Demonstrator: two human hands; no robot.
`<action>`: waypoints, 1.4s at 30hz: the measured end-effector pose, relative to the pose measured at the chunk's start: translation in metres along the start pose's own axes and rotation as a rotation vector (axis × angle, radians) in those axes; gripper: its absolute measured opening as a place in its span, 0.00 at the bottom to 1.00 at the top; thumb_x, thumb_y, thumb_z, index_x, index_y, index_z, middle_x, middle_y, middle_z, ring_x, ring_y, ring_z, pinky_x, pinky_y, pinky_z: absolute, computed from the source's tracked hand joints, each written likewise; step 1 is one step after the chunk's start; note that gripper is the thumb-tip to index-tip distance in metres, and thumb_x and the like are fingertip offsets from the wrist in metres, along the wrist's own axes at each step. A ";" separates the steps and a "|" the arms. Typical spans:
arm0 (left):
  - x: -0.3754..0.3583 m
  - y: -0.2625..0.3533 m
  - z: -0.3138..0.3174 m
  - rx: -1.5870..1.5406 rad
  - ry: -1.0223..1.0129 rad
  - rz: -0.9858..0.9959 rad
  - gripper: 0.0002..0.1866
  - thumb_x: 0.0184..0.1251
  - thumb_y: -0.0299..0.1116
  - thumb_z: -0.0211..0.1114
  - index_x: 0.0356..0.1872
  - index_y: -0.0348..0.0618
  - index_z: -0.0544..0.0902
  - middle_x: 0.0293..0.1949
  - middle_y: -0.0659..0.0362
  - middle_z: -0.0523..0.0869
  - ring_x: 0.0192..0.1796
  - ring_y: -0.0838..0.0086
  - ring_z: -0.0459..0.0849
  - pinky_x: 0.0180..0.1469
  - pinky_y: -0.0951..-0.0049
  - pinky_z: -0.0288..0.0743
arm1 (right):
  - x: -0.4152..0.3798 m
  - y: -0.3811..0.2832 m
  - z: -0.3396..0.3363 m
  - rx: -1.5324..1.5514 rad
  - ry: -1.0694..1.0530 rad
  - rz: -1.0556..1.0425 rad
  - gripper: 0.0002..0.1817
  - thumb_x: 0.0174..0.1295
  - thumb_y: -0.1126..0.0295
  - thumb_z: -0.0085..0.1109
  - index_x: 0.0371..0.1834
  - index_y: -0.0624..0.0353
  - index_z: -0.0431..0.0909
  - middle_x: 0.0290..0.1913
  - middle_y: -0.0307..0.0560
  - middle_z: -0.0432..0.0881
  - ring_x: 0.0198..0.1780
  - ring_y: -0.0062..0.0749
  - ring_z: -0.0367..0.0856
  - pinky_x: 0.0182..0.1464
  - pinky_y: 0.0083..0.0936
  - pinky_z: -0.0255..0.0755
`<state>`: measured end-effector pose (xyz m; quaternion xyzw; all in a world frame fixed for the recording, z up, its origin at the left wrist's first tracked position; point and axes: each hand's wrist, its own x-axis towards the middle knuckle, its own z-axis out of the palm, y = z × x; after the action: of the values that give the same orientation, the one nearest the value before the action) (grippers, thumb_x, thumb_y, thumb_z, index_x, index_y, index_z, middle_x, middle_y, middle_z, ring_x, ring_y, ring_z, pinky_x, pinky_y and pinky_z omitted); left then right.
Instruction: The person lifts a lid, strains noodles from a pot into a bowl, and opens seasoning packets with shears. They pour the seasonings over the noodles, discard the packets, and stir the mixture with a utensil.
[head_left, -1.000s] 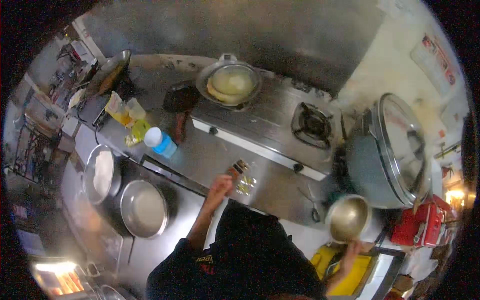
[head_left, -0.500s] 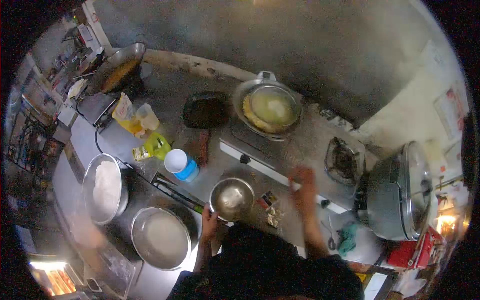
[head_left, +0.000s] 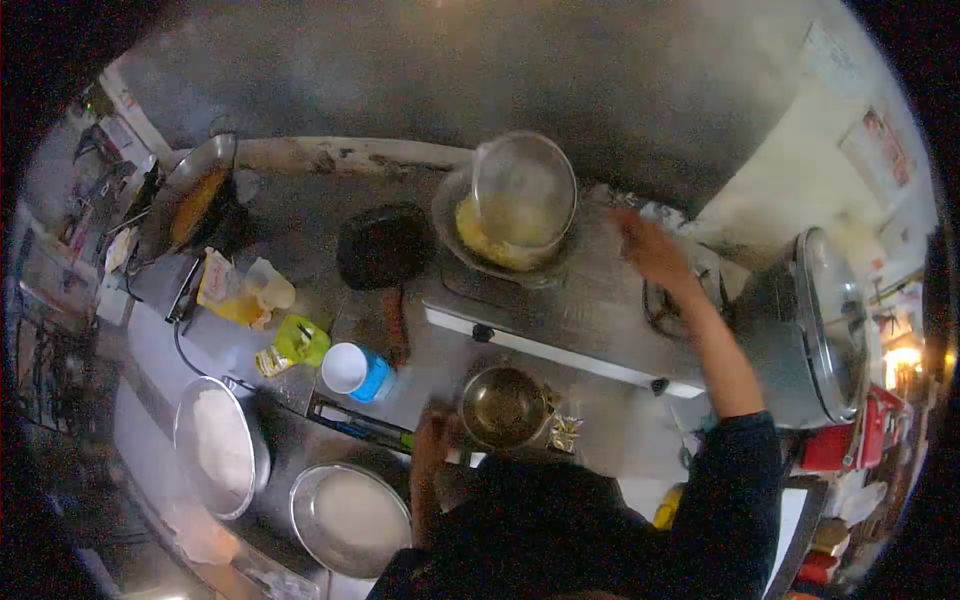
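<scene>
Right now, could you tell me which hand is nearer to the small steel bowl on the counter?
Left. The left hand is right beside the small steel bowl, by its rim. The right hand is stretched far beyond it, over the stove.

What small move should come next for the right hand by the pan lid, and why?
Probably carry the glass lid clear and set it down. It stands tilted up over the pan on the stove, the yellow food half uncovered, with the right hand blurred beside it. The left hand rests by the metal bowl.
</scene>
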<state>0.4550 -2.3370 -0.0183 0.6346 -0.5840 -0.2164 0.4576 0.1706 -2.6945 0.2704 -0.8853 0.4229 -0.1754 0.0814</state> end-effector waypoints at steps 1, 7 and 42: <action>0.007 -0.006 0.001 -0.187 0.070 -0.035 0.10 0.67 0.33 0.65 0.39 0.40 0.76 0.31 0.55 0.80 0.30 0.72 0.82 0.34 0.72 0.75 | -0.001 -0.006 -0.008 -0.469 0.249 -0.235 0.18 0.66 0.71 0.46 0.58 0.51 0.77 0.34 0.50 0.84 0.29 0.31 0.84 0.28 0.31 0.74; 0.089 -0.003 0.016 -0.311 0.045 -0.362 0.12 0.68 0.37 0.65 0.42 0.40 0.78 0.36 0.52 0.81 0.36 0.69 0.82 0.41 0.73 0.75 | 0.018 -0.090 -0.064 -0.739 0.000 0.071 0.21 0.63 0.71 0.50 0.60 0.49 0.75 0.39 0.51 0.86 0.37 0.46 0.86 0.34 0.42 0.79; 0.146 -0.024 0.060 -0.280 0.017 -0.276 0.20 0.73 0.47 0.59 0.40 0.36 0.80 0.31 0.57 0.84 0.35 0.71 0.82 0.44 0.69 0.74 | -0.024 -0.022 -0.010 0.955 -0.648 0.776 0.15 0.68 0.62 0.51 0.52 0.55 0.80 0.20 0.46 0.75 0.14 0.18 0.63 0.14 0.19 0.56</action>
<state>0.4525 -2.4960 -0.0297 0.6406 -0.4516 -0.3509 0.5124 0.1685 -2.6616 0.2804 -0.5451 0.5395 -0.0274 0.6411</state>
